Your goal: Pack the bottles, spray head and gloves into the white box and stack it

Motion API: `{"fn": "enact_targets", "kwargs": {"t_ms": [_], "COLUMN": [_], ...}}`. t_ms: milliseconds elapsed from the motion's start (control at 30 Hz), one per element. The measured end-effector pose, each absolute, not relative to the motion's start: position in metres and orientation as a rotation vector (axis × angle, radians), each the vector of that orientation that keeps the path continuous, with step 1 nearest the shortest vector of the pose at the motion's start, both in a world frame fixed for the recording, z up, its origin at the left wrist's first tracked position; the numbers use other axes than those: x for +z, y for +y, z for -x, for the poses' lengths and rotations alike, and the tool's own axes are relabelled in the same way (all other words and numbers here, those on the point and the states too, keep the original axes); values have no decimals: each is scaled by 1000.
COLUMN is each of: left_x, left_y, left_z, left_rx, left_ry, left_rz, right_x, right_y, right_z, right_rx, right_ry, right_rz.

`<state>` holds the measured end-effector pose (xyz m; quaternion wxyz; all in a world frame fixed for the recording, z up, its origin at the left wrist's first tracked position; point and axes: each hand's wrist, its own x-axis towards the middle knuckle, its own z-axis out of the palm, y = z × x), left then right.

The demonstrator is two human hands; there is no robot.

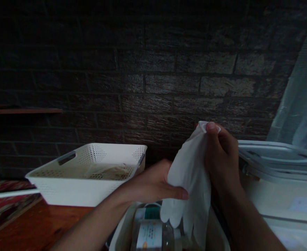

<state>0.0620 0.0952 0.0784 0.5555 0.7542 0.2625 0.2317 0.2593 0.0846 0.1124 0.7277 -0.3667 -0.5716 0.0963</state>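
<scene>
A pair of thin white gloves (pixel 191 174) hangs between my hands, fingers pointing down. My right hand (pixel 220 153) pinches the cuff at the top between thumb and fingers. My left hand (pixel 166 186) grips the gloves at mid-length, its thumb across the front and its other fingers hidden behind. Below them stands a white bin (pixel 120 228). In it lies a clear container with a printed label (pixel 150 234), partly covered by the hanging glove fingers.
At left, a white perforated basket (pixel 72 191) with something pale inside rests on a wooden table (pixel 64 223). Grey-lidded storage boxes (pixel 281 191) are stacked at right. A dark brick wall (pixel 158 83) rises behind, with translucent plastic sheeting (pixel 297 104) at far right.
</scene>
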Motion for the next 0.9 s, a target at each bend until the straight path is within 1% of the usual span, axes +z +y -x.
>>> {"fn": "enact_targets", "kwargs": {"t_ms": [167,233,300,433,500,700,900], "left_x": [81,84,88,94,94,100,129], "left_y": [91,91,93,101,104,102,96], "left_z": [-58,-58,-60,-65,-65,-58,-62], "left_rx": [398,391,524,1010,1153,1281,1446], "left_ry": [568,528,485,436,459,669,710], "left_rz": [-1802,-1813,-1771,-1629,-1631,-1773,-1881], "right_x": [114,114,115,112,109,105,107], "right_y": [83,82,81,83,85,87,84], "right_z": [-262,-261,-258,-252,-249,-244,-243], "right_rx": [207,239,290,427,497,650,1070], "right_ry": [-1269,-1306,-1360,-1489,-1551,-1572,-1600], "right_rz": [806,828,851,866,870,806,678]}}
